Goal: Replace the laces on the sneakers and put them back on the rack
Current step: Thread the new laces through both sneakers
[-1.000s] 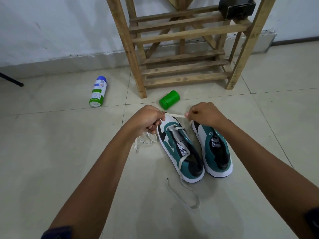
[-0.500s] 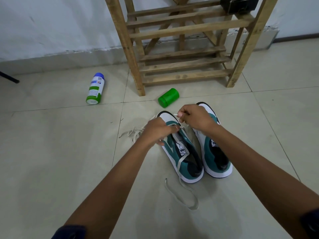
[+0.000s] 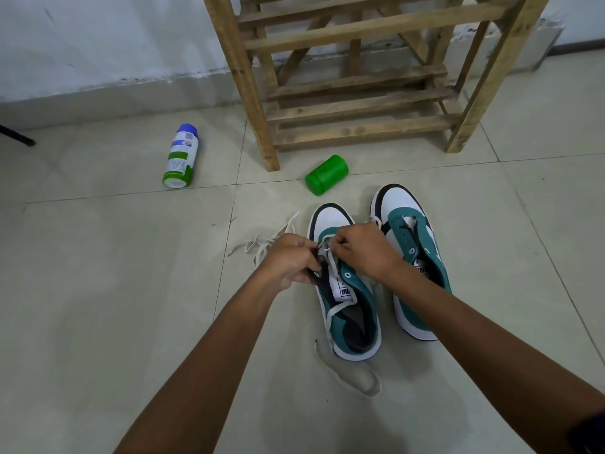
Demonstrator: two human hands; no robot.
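- Left sneaker (image 3: 347, 309): teal, white and black, set flat on the tiled floor (image 3: 98, 306), toe pointed toward the wooden rack (image 3: 360, 103); taken here as the landmark.
- White lace (image 3: 332, 258): threaded at the front eyelets of the left sneaker and run back along its side; a loose end is trailed on the floor behind the heel.
- Left hand (image 3: 289, 262): closed at the sneaker's left edge, fingers pinched on the lace beside the front eyelets.
- Right hand (image 3: 363, 249): closed over the sneaker's tongue area, lace pinched between thumb and fingertips, nearly touching the left hand.
- Right sneaker (image 3: 412, 253): placed just right of the left sneaker, unlaced, eyelets bare.
- Loose laces (image 3: 268, 240): heaped on the floor just left of the sneaker's toe.
- Green jar (image 3: 326, 175): laid on its side between the sneaker and the rack.
- Spray can (image 3: 181, 155): laid on its side well left of the sneaker.
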